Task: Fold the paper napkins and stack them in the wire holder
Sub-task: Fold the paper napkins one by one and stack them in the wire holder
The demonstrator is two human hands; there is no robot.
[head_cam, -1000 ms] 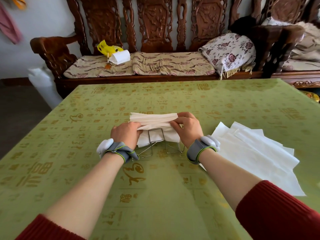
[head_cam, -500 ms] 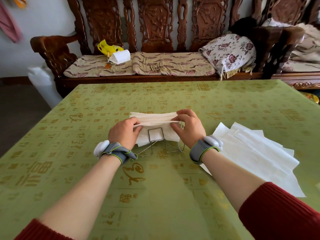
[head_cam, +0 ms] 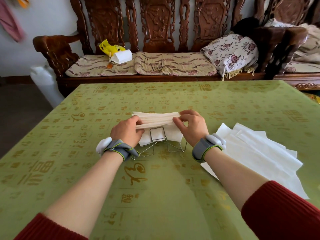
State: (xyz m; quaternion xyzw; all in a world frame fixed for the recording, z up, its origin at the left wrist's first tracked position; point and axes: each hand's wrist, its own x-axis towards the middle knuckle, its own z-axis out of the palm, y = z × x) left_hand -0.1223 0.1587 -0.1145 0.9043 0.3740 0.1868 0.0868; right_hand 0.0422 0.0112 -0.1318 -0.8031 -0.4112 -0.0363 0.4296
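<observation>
1. Wire makes up the holder (head_cam: 158,143) at the middle of the green table (head_cam: 155,196); folded napkins (head_cam: 155,118) stand upright in it, tops spread above the frame.
2. Your left hand (head_cam: 127,130) pinches the near napkin's left end, fingers closed on it.
3. Your right hand (head_cam: 191,126) pinches the stack's right end the same way, fingers closed on the paper.
4. Unfolded napkins (head_cam: 256,153) lie fanned flat on the table to your right, just beside the right wrist band (head_cam: 203,148).
5. Beyond the table stands a carved wooden bench (head_cam: 155,32) with cushions; nothing sits between your hands and the holder.
</observation>
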